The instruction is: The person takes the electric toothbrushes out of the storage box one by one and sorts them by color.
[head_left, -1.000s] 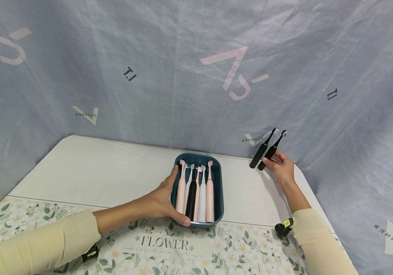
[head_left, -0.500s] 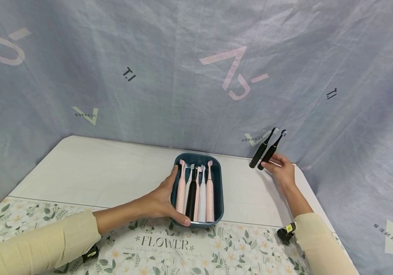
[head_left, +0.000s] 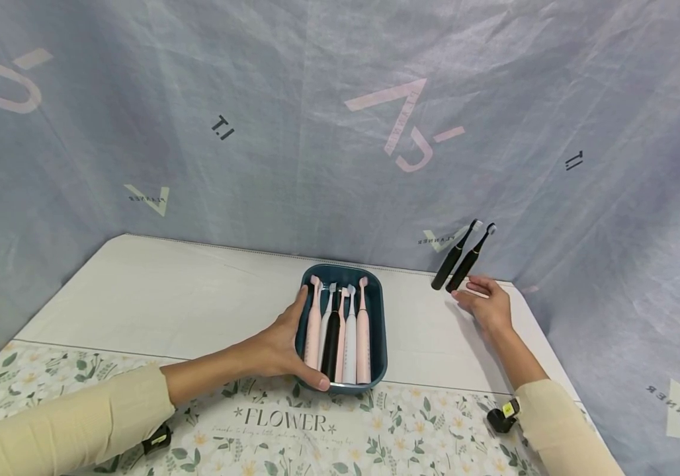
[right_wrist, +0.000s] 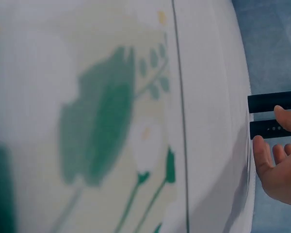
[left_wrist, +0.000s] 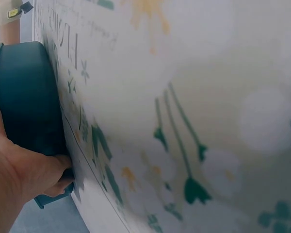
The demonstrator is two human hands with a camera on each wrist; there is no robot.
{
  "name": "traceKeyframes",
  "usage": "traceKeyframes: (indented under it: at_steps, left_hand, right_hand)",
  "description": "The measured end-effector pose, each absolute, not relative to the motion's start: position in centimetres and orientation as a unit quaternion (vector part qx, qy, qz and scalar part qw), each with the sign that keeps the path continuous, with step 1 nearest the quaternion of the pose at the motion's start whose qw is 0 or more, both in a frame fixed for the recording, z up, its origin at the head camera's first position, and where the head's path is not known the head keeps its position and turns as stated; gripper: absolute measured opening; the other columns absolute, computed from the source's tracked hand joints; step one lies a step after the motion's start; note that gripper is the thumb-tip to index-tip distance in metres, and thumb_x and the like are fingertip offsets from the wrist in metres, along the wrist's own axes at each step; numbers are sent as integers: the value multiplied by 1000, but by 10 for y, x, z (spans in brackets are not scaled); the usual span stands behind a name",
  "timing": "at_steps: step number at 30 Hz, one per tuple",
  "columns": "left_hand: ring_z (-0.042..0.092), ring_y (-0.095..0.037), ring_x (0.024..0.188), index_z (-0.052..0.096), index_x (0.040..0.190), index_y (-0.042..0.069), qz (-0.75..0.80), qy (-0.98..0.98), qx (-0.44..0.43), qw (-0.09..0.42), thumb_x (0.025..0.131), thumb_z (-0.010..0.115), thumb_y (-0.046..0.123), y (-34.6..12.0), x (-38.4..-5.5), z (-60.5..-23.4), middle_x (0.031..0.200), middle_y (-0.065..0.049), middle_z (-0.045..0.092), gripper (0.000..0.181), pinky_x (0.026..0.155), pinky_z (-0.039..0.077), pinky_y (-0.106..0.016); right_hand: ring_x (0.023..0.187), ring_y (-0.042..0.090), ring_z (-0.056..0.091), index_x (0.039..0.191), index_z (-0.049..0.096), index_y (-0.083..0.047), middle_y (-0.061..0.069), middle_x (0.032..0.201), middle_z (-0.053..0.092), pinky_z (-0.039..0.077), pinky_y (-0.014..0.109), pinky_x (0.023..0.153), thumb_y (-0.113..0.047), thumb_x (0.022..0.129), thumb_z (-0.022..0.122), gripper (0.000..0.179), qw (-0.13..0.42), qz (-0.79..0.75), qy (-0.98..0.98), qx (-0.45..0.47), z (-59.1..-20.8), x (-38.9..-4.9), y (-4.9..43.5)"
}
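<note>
My left hand (head_left: 280, 347) grips the left side of a dark blue tray (head_left: 382, 330), thumb over its near rim; the left wrist view shows the tray's outer wall (left_wrist: 26, 102) against the palm. Inside lie several electric toothbrushes side by side: a pink one (head_left: 363, 344), a white one (head_left: 349, 350) and a black one (head_left: 332, 340) among them. Two black electric toothbrushes stand upright at the table's back right, the left one (head_left: 448, 268) close beside the right one (head_left: 464, 271). Just below the right one, my right hand (head_left: 491, 309) has its fingers relaxed and holds nothing.
The white table (head_left: 197, 304) has a flower-printed cloth (head_left: 399, 436) along its front. A grey-blue curtain (head_left: 292, 132) hangs right behind the table edge and along both sides.
My right hand has let go of the right black toothbrush, its fingers loosening and drawing back slightly down and right. The toothbrush stays standing. My left hand and the tray have not moved.
</note>
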State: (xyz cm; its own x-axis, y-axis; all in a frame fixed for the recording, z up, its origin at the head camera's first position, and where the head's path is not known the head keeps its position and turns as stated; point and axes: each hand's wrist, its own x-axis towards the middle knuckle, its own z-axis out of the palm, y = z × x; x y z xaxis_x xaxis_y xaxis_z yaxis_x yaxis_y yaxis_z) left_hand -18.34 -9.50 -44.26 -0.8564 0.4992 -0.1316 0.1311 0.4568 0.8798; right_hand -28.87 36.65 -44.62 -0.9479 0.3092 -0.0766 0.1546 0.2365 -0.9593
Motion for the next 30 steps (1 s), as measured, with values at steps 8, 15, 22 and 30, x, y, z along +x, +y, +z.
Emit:
traceKeyframes:
  at_steps: [8,15,22,30]
  left_hand:
    - [-5,-47,177,-27,178,27,489,830,187,192,64,109,63,-95,-184,-443,190,-18,-16,181,135,24,-77]
    - [-5,-47,177,-27,178,28,486,832,187,191,64,109,62,-95,-184,-443,190,-18,-15,181,134,25,-77]
    - [-4,-47,177,-27,178,28,483,834,188,189,65,109,62,-95,-184,-443,190,-18,-15,180,134,25,-77]
    - [-5,-47,177,-27,178,29,486,833,185,191,64,109,63,-95,-183,-442,190,-18,-16,181,135,24,-78]
  right_hand:
    - [87,-5,71,161,50,4,11,143,62,67,22,87,-2,97,87,74,51,599,-784,-155,-446,-282,364]
    - [88,-4,72,156,52,5,8,135,63,67,21,87,-1,98,86,68,41,610,-778,-145,-447,-277,361]
    - [87,-5,73,153,53,9,13,138,64,66,19,85,-3,99,85,64,32,600,-790,-120,-446,-270,354]
    - [90,-5,75,150,56,10,22,149,62,67,21,88,-7,101,85,59,11,589,-803,-86,-446,-266,339]
